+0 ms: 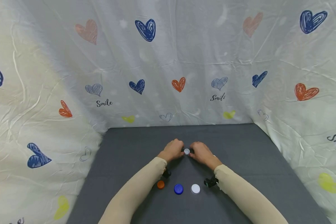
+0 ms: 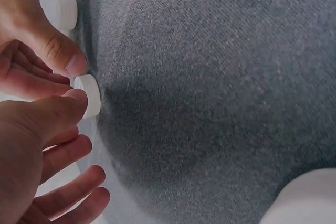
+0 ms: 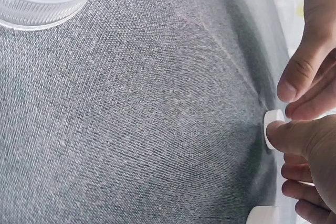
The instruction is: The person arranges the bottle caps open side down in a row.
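At the far middle of the table, a small white bottle cap lies between my two hands. In the head view, my left hand comes in from its left, with fingertips at its edge. My right hand meets it from the other side. The left wrist view shows the left thumb over the near side of the white cap, with other fingers loosely bent. The right wrist view shows the right thumb on that cap's near face. Parts of the cap's far side are hidden behind the fingers.
Closer to me lie an orange cap, a blue cap and a larger white cap with a ridged clear rim. More white caps stand along the far row, right of my hands. A heart-printed curtain borders the grey table.
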Action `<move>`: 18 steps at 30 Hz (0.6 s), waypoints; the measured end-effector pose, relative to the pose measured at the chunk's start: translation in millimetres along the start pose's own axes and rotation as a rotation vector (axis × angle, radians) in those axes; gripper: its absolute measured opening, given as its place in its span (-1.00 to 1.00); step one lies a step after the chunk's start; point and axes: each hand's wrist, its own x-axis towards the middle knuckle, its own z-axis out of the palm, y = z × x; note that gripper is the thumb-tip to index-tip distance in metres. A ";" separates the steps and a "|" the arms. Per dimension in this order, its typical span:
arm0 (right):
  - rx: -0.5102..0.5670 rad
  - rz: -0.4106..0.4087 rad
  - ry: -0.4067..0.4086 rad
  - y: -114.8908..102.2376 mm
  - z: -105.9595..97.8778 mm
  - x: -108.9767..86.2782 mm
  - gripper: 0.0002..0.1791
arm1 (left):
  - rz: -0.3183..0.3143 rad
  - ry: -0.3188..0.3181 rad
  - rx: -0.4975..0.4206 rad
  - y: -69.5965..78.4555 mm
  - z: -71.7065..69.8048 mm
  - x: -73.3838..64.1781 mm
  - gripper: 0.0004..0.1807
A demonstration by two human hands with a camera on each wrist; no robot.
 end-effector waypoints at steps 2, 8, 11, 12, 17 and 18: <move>0.006 0.000 0.001 1.1 2.6 0.5 -0.80 | -0.006 -0.001 0.019 2.3 1.2 1.7 -0.89; 0.014 0.013 0.019 1.9 8.4 1.3 -0.88 | -0.010 -0.001 0.078 5.5 4.8 5.0 -0.81; 0.014 0.022 0.022 0.5 9.7 1.5 -0.90 | -0.010 0.010 0.091 4.9 7.6 5.3 -0.81; 0.012 0.023 0.024 0.2 10.1 1.4 -0.91 | -0.010 0.017 0.096 4.8 8.4 5.3 -0.80; 0.003 0.023 0.047 -0.3 11.6 0.3 -0.92 | -0.017 0.044 0.109 5.6 11.6 6.6 -0.79; 0.001 0.022 0.049 -0.3 11.5 -0.1 -0.92 | -0.019 0.045 0.110 5.8 12.2 6.7 -0.80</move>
